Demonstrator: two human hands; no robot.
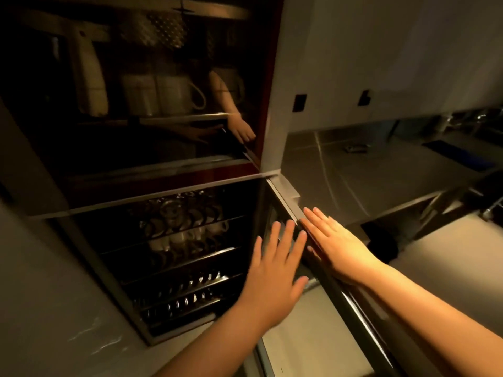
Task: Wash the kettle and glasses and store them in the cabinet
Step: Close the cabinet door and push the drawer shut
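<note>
Both hands flat, fingers straight, nothing grasped: left hand [275, 270] against the dark glass cabinet [152, 257] door, right hand [336, 247] on its edge; inside, racks carry what look like cups [179, 235], kettle and glasses not discernible in dim light.

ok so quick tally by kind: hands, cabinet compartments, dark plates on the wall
hands: 2, left hand, right hand
cabinet compartments: 2, upper compartment, lower compartment
dark wall plates: 2, left plate, right plate
total: 6
cups inside too dark to count
</note>
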